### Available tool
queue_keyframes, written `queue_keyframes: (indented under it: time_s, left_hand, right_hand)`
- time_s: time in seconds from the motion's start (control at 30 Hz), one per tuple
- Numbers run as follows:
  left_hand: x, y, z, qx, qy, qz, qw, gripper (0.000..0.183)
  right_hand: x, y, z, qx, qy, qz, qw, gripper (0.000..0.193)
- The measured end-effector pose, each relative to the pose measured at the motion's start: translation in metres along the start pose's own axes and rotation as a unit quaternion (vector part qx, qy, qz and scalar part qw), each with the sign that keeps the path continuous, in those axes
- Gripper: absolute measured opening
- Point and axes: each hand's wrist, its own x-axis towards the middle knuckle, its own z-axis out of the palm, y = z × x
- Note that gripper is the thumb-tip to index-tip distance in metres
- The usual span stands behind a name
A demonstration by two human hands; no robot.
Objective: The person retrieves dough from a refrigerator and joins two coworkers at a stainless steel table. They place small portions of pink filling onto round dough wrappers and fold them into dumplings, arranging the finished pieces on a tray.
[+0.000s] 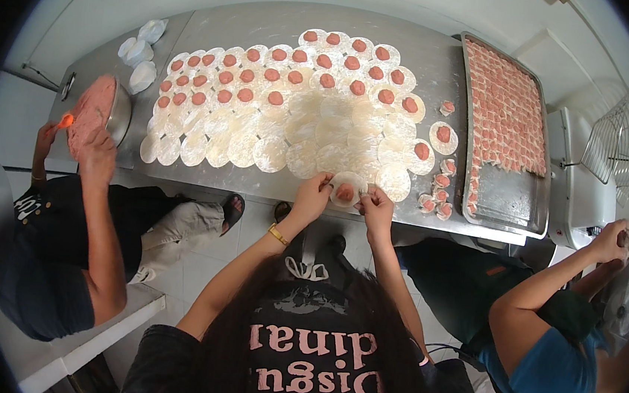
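Both hands pinch one round wrapper (346,190) at the near edge of the steel table (270,20), w/ a pink blob of meat filling at its centre. Left hand (313,195) grips the wrapper's left rim, fingers closed on the dough; right hand (377,204) does the same on the right rim. Gold bracelet (277,234) on the left wrist.

Behind it, rows of flat wrappers (275,129) overlap each other; the far rows already carry filling dabs (326,63), the near ones are bare. Just right of the hands, a few folded dumplings (440,192) sit beside a big tray (512,206) approx half-filled w/ finished ones.

Another person on the left has a hand at a metal bowl of filling (94,106); a 3rd person, in a blue top, sits at right w/ hands (617,239) near a machine.

Risks, as I see it: wrapper sits right at the table lip, so a slip could drop it to the floor. Pinching too hard may tear thin dough or squeeze meat out the seam. Overlapping bare wrappers could stick together and rip when lifted.
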Motion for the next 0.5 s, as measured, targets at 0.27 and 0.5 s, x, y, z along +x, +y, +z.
queue_keyframes:
  time_s: [0.27,0.5]
  left_hand:
    - [-0.008,-0.003,-0.003,0.098,0.047,0.124,0.986,0.027]
    - [-0.001,-0.016,-0.004,-0.070,-0.048,0.016,0.996,0.033]
  right_hand:
    - [-0.004,0.015,0.001,-0.096,0.039,-0.092,0.990,0.012]
    - [-0.015,0.004,0.003,0.096,0.004,-0.002,0.995,0.025]
